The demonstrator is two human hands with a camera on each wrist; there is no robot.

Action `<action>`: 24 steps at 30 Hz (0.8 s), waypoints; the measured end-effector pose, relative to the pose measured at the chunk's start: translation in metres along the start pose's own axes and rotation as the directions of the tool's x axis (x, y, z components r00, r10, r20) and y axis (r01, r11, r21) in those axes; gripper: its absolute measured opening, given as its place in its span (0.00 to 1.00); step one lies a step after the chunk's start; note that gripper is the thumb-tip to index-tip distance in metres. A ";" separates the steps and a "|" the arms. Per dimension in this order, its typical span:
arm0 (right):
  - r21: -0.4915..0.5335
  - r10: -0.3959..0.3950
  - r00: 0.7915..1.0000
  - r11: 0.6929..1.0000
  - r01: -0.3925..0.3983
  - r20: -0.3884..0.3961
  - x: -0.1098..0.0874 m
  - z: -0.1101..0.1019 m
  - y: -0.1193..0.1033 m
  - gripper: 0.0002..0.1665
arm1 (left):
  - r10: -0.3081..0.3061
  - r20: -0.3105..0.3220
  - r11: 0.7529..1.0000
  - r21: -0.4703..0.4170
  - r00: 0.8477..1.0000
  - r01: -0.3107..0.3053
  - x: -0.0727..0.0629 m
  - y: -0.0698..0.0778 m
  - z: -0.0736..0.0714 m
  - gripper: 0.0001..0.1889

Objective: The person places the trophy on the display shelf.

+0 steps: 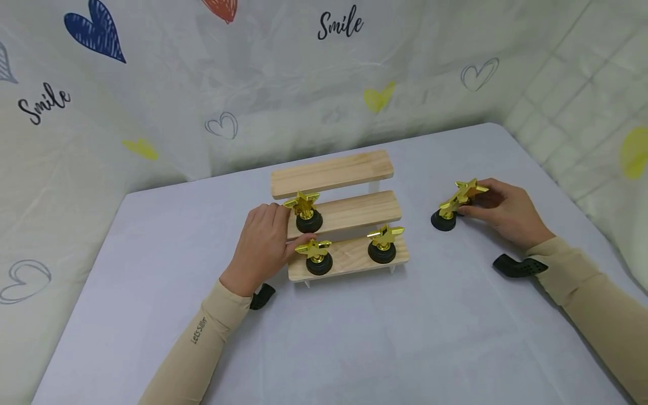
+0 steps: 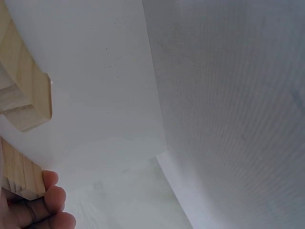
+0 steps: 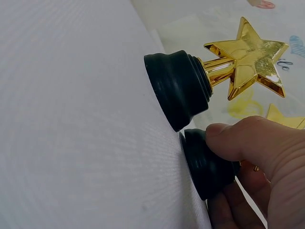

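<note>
My left hand point(image 1: 260, 243) grips the left end of a three-tier wooden display stand point(image 1: 354, 216). Fingertips point(image 2: 56, 198) curl round a board's end in the left wrist view, while the thumb lies near the bottom tier. One gold star trophy point(image 1: 306, 212) stands at the left of the middle tier; a trophy point(image 1: 318, 257) and another trophy point(image 1: 383, 246) stand on the bottom one. Out to the right, my right hand point(image 1: 508, 214) pinches the black base of a star trophy point(image 3: 209, 164) low over the table. Close beside it stands a similar trophy point(image 3: 178, 88), upright on the cloth.
A white cloth covers the table point(image 1: 374, 337). Behind it hangs a pale backdrop point(image 1: 283, 73) printed with hearts and "Smile". The stand's top board point(image 1: 331, 173) is bare. A black curved piece point(image 1: 518, 266) sits at the right wrist.
</note>
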State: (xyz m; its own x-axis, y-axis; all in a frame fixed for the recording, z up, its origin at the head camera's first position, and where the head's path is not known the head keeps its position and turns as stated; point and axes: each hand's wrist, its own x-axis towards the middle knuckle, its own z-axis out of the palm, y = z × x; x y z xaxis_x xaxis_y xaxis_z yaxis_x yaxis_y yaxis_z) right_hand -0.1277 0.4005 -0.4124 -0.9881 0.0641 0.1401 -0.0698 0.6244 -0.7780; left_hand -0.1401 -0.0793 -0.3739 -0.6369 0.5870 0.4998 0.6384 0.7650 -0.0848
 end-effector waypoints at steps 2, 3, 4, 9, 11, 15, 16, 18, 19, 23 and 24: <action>0.000 -0.002 1.000 1.000 0.002 -0.001 0.000 0.000 -0.001 0.27 | -0.004 0.005 1.000 0.000 1.000 0.004 0.000 0.000 -0.001 0.41; 0.002 -0.003 1.000 1.000 0.003 -0.002 0.000 0.000 -0.001 0.27 | -0.006 0.008 1.000 -0.001 1.000 0.006 -0.001 -0.001 -0.001 0.41; 0.002 -0.004 1.000 1.000 0.004 -0.003 0.000 0.000 -0.001 0.27 | -0.007 0.009 1.000 -0.001 1.000 0.007 -0.001 -0.001 -0.002 0.41; -0.001 -0.002 1.000 1.000 0.002 -0.009 0.000 0.000 -0.001 0.27 | 0.002 -0.015 1.000 -0.006 1.000 -0.002 0.000 -0.002 -0.003 0.41; 0.004 0.000 1.000 1.000 0.000 -0.015 -0.001 -0.001 -0.002 0.27 | 0.002 -0.015 1.000 -0.010 1.000 -0.002 0.000 -0.002 -0.004 0.41; 0.020 0.009 1.000 1.000 -0.008 -0.022 -0.002 -0.004 -0.005 0.26 | -0.004 0.005 1.000 -0.018 1.000 0.005 0.001 -0.002 -0.004 0.42; 0.025 0.012 1.000 1.000 -0.011 -0.024 -0.002 -0.005 -0.006 0.26 | -0.006 0.009 1.000 -0.019 1.000 0.007 0.002 -0.001 -0.005 0.42; 0.031 0.014 0.999 0.999 -0.013 -0.028 -0.002 -0.007 -0.008 0.26 | -0.008 0.011 1.000 -0.021 1.000 0.009 0.002 -0.001 -0.005 0.43; 0.036 0.014 0.999 0.999 -0.013 -0.030 -0.003 -0.007 -0.008 0.26 | -0.009 0.010 1.000 -0.021 1.000 0.009 0.002 -0.001 -0.005 0.43; 0.057 0.006 1.000 0.998 -0.005 -0.029 -0.003 -0.010 -0.013 0.27 | -0.015 0.015 1.000 -0.021 1.000 0.015 0.002 -0.001 -0.005 0.43; 0.063 0.003 1.000 0.998 -0.001 -0.024 -0.003 -0.011 -0.014 0.27 | -0.016 0.017 1.000 -0.020 1.000 0.017 0.002 -0.001 -0.005 0.43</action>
State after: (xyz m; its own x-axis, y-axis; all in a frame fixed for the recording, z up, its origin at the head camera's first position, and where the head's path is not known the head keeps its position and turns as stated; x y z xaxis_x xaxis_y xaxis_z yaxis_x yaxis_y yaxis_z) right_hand -0.1219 0.3999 -0.3952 -0.9846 0.0846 0.1529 -0.0772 0.5738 -0.8153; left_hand -0.1401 -0.0806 -0.3682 -0.6545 0.5786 0.4867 0.6362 0.7693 -0.0591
